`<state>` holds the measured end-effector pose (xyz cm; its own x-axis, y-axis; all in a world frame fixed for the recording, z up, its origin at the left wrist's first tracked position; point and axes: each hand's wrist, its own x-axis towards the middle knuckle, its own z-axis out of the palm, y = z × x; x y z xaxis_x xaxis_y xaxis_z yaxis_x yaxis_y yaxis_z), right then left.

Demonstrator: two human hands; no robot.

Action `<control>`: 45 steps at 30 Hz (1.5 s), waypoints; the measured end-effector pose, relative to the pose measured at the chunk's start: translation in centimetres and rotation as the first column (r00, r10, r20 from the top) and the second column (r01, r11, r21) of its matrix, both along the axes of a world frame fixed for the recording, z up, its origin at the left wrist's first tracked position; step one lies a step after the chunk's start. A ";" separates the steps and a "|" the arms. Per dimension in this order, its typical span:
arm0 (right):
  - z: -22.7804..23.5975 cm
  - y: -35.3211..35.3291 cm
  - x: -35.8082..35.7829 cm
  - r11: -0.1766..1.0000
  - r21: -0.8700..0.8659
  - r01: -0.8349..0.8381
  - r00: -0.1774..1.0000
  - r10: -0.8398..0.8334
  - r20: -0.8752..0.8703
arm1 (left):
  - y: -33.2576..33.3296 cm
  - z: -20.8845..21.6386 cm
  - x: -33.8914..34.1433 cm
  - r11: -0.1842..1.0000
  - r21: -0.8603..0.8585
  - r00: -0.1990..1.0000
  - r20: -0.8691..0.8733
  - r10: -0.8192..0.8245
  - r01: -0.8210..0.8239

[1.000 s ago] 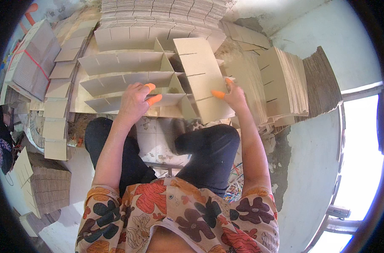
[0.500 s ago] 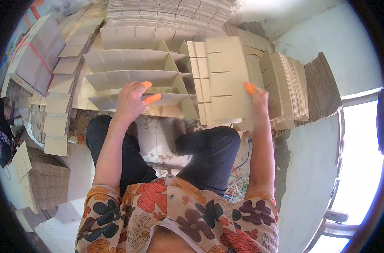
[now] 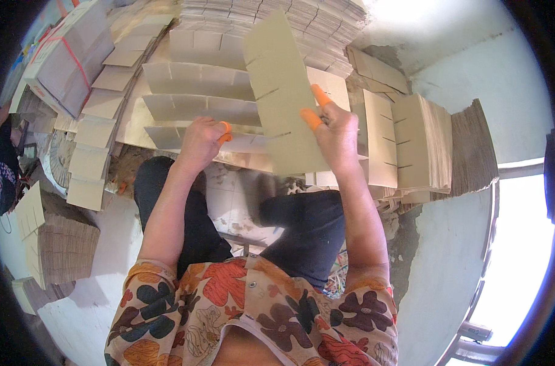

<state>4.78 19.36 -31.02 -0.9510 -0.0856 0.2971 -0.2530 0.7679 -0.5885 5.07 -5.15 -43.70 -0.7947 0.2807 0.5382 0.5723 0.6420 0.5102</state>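
Observation:
My right hand [image 3: 337, 134], with orange finger covers on thumb and finger, grips the right edge of a slotted cardboard divider [image 3: 283, 100]. That divider is held up and tilted, and it hides the right ends of the long divider strips behind it. My left hand [image 3: 202, 143] is closed, its orange-covered fingertips pressed together at the upper edge of the nearest long strip [image 3: 174, 138]. Whether anything is pinched there cannot be made out. Further long strips [image 3: 198, 108] stand on edge in rows beyond it.
Stacks of slotted cardboard [image 3: 420, 143] stand to the right, and a large pile [image 3: 271, 24] at the back. At left are overlapping cardboard pieces [image 3: 94, 131] and a taped carton [image 3: 64, 67]. Another cardboard stack [image 3: 67, 250] sits lower left. A wall [image 3: 466, 67] rises at right.
My right hand has moved left with the divider, lifting and tilting it over the standing strips. My left fingertips, apart before, have come together. The view has shifted slightly.

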 end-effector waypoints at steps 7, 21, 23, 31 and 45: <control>-2.8 -2.1 -2.0 0.984 0.084 -0.156 0.980 0.165 -0.112 | 0.2 0.1 0.0 1.000 -0.013 1.000 -0.025 -0.007 0.007; -4.2 -3.4 -2.3 0.973 0.096 -0.209 0.975 0.215 -0.058 | 0.1 -0.4 -0.2 0.998 -0.057 1.000 -0.014 -0.009 0.008; -5.4 -4.1 -2.9 0.962 0.085 -0.259 0.956 0.268 -0.117 | 0.3 -0.3 -0.1 0.999 -0.052 1.000 -0.009 -0.003 0.003; -5.7 -5.2 -3.3 0.953 0.147 -0.266 0.963 0.269 -0.002 | 0.6 -0.2 -0.4 1.000 -0.015 0.999 -0.048 0.024 -0.025; -7.1 -5.6 -3.4 0.917 0.310 -0.250 0.956 0.285 -0.073 | 0.7 -0.5 -0.7 0.998 -0.016 0.998 0.002 0.065 -0.065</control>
